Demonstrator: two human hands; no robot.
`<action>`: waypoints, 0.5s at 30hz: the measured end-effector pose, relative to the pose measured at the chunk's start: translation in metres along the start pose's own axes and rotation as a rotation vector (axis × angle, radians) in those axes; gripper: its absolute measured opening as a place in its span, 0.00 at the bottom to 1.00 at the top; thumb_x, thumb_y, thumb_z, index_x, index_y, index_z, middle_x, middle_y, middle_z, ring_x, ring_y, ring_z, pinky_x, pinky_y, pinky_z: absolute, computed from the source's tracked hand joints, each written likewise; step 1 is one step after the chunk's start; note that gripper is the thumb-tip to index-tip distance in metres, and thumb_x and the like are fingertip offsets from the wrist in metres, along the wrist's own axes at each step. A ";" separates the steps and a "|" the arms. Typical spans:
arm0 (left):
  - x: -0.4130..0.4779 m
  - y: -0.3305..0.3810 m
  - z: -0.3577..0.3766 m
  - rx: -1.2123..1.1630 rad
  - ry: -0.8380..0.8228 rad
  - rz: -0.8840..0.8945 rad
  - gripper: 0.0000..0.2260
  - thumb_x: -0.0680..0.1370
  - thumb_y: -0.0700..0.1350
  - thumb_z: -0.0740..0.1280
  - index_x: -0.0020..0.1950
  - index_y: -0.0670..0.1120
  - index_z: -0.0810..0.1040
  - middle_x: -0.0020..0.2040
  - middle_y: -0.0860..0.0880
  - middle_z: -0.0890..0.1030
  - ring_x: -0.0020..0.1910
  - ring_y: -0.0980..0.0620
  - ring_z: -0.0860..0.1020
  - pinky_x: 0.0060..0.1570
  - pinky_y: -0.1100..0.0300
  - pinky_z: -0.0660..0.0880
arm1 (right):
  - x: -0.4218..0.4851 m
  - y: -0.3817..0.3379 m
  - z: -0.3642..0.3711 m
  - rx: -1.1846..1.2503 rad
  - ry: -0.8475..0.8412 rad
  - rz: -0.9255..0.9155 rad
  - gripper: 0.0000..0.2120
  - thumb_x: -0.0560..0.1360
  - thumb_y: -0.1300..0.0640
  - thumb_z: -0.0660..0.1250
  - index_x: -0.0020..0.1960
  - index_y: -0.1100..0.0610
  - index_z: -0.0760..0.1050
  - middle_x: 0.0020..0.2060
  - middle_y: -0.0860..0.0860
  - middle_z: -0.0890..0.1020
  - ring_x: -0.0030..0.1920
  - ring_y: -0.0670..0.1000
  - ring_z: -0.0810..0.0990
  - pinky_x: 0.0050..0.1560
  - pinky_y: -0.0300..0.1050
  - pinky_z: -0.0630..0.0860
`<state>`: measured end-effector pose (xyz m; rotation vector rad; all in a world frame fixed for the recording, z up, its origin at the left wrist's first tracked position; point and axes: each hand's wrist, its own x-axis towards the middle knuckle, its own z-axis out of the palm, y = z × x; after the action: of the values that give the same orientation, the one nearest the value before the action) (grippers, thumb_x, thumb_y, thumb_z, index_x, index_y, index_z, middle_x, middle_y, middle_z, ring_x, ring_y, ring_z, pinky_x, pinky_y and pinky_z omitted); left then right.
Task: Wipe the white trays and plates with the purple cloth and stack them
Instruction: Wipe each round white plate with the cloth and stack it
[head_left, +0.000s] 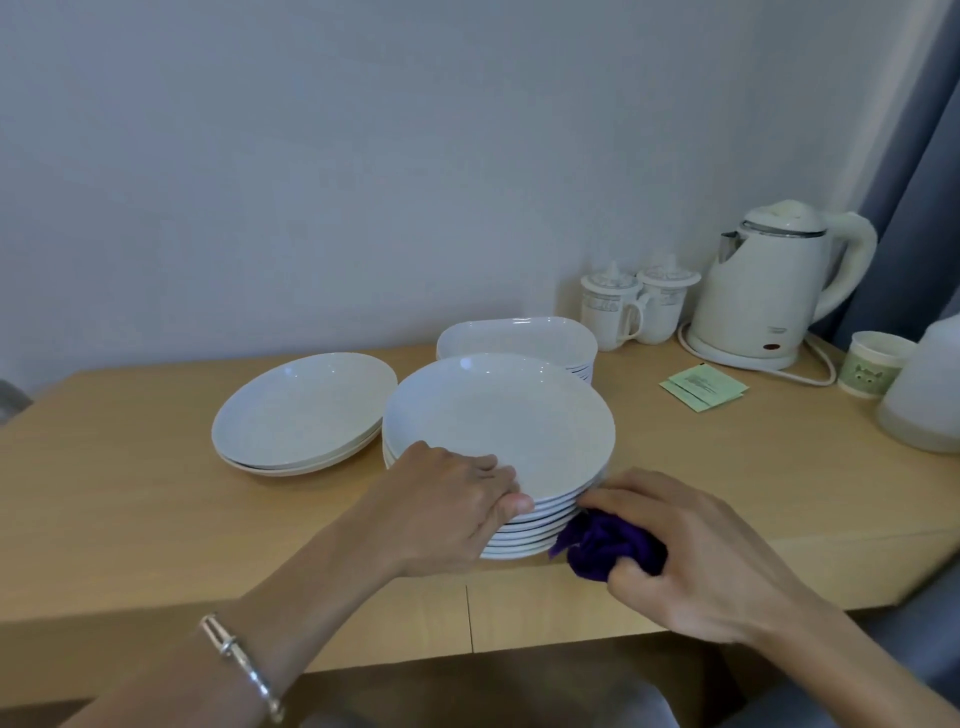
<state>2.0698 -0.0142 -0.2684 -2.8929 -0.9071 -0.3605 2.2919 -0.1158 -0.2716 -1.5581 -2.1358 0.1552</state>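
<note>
Left hand (457, 504): fingers (488, 462) lie on the upper face of the top plate (498, 426) at its near-left rim, with the thumb pressed against the rim edge, so the plate is pinched. A metal bracelet (244, 665) sits on this wrist.

Right hand (691, 561): fingers (639, 491) are curled round one purple cloth (608, 545), which is bunched and clamped in the grip. The cloth touches the near-right side of the tall stack (524, 540).

Plates: the tall stack stands on the desk (130, 493) between the two sets of fingers. About eight rims can be counted at its near edge; the exact number is uncertain. A second stack (306, 410) lies left of the left fingers, apart from the first; two rims are clear and a third is possible.

Trays: one pile of white rounded-rectangle trays (519, 335) sits beyond the fingers, just behind the tall stack. The count cannot be told.

Other items, all beyond and right of the right fingers:
- Two lidded mugs (610, 306), side by side at the wall.
- One white electric kettle (769, 291) on its base.
- Two green sachets (701, 387), overlapping.
- One paper cup (872, 364).
- One translucent white container (924, 389), cut off at the frame edge.
</note>
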 end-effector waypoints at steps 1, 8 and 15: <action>0.001 0.000 -0.001 -0.001 -0.001 0.002 0.53 0.65 0.67 0.17 0.62 0.52 0.75 0.60 0.55 0.79 0.61 0.53 0.76 0.43 0.56 0.70 | 0.000 0.000 0.000 -0.006 0.001 -0.006 0.27 0.64 0.45 0.57 0.61 0.46 0.77 0.52 0.36 0.77 0.51 0.39 0.73 0.47 0.29 0.70; -0.001 -0.001 0.001 0.000 0.011 0.026 0.52 0.66 0.66 0.17 0.63 0.53 0.74 0.60 0.56 0.78 0.61 0.54 0.75 0.44 0.56 0.71 | 0.000 -0.001 -0.003 0.017 0.023 -0.025 0.24 0.65 0.48 0.60 0.59 0.48 0.79 0.52 0.39 0.79 0.50 0.39 0.76 0.45 0.34 0.76; 0.002 0.007 -0.014 -0.009 0.187 0.068 0.41 0.77 0.64 0.29 0.49 0.49 0.80 0.39 0.54 0.81 0.39 0.51 0.80 0.27 0.64 0.60 | 0.005 -0.006 -0.007 -0.051 0.020 -0.043 0.23 0.65 0.46 0.59 0.57 0.48 0.79 0.49 0.40 0.80 0.48 0.43 0.76 0.41 0.38 0.77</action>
<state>2.0729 -0.0214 -0.2546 -2.8288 -0.7774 -0.6179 2.2884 -0.1149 -0.2617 -1.5339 -2.1711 0.0711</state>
